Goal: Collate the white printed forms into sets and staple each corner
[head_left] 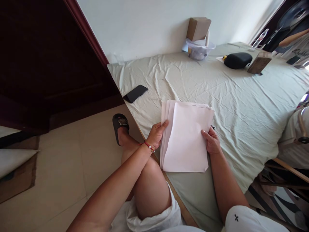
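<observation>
A stack of white paper sheets (187,138) is held over the near edge of the cloth-covered table (231,96). My left hand (156,134) grips its left edge, thumb on top and fingers hidden underneath. On the right edge my right hand (212,140) pinches the stack in the same way. The sheets are unevenly aligned, fanned out a little on the left, and the top one has a bent lower right corner. Faint small print shows along its top edge. A beaded red bracelet (149,146) circles my left wrist.
Left of the papers lies a black phone-like case (135,93). Along the wall stands a clear plastic basket (200,51) with a brown box (198,28). Further right are a black case (238,60), a small box (260,63) and a bottle (260,39). Another person's arm (293,38) shows at far right.
</observation>
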Demonstrator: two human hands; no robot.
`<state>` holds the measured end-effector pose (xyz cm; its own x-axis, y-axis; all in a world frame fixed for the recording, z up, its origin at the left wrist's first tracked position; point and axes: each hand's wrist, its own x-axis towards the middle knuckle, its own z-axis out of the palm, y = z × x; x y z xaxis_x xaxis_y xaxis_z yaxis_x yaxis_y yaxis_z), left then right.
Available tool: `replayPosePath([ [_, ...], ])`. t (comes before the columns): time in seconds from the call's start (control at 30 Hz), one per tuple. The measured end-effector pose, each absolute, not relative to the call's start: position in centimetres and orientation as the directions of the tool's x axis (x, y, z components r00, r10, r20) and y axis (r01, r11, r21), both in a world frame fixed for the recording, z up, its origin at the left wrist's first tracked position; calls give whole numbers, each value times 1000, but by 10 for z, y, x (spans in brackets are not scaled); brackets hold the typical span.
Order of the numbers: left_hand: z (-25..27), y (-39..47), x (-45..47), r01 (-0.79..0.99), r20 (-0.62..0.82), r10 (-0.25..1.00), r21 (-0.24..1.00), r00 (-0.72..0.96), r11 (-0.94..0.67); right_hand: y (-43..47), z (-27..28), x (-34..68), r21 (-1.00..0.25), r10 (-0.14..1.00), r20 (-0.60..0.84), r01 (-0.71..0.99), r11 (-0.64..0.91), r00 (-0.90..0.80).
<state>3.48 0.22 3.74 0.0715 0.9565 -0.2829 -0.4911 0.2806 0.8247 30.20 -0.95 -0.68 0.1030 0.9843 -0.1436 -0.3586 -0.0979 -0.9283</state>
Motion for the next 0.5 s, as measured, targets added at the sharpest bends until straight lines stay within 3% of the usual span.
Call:
replayPosePath([
  [0.33, 46, 4, 34, -627, -392, 916, 693, 86, 355, -6, -8, 303, -931, 974, -149, -355, -82, 168],
  [0.5, 48, 4, 33, -586, -290, 955, 764, 62, 271, -6, -11, 305, -930, 971, -152, -360, -77, 186],
])
